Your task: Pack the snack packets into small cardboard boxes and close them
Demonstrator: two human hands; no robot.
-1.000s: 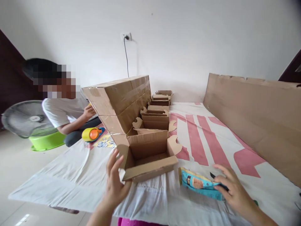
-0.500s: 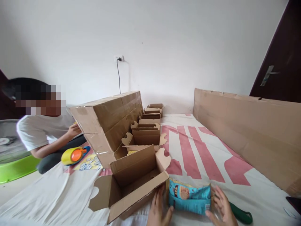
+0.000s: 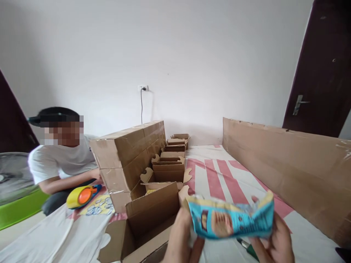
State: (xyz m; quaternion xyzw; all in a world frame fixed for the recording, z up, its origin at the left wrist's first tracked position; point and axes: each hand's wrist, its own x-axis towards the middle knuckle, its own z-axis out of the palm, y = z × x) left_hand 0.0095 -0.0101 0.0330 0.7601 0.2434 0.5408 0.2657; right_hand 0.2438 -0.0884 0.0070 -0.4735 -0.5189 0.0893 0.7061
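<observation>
A blue snack packet [image 3: 233,221] with a biscuit picture is held up off the sheet between my two hands. My left hand [image 3: 182,233] grips its left end, and my right hand [image 3: 276,237] grips the right end; some of the fingers are hidden behind it. Just left of my left hand an open cardboard box [image 3: 148,226] lies with its flaps spread, its inside bare where it shows. Below my right hand, a dark green handle [image 3: 251,250] of some tool is partly covered.
Several open small boxes [image 3: 168,166] run in a row toward the wall beside a stack of closed cartons [image 3: 131,157]. A long cardboard panel [image 3: 274,168] stands on the right. At left, a person [image 3: 65,160] sits by a yellow tape dispenser [image 3: 80,197].
My hands have closed on the packet and lifted it from the sheet toward me. The view has tilted up, and the person at left has leaned toward the cartons.
</observation>
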